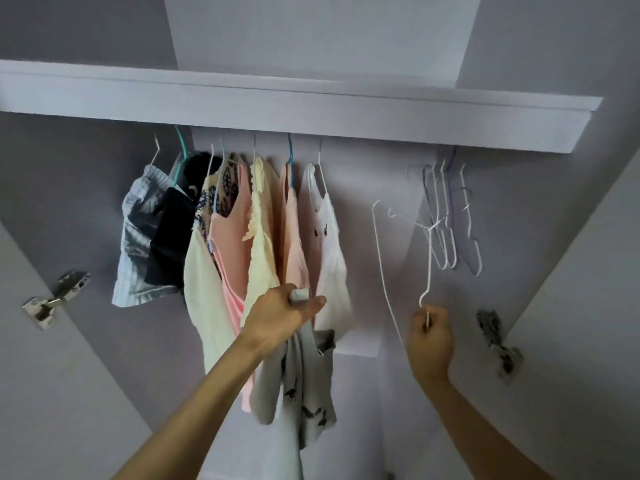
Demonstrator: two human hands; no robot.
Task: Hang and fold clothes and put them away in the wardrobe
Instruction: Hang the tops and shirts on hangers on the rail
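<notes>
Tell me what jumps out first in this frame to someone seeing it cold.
Two bare arms reach up into an open wardrobe: the left hand grips a grey top that dangles below it, and the right hand pinches the hook of an empty white hanger. Above the left hand a row of hung clothes, pink, cream, white and dark, crowds the rail, while spare white hangers bunch at the right end.

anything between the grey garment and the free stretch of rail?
Nothing visible. The left hand holds the grey garment low in front of the hung clothes; the right hand grips a white hanger by its hook. The gap between the white top and the empty hangers is open.
</notes>
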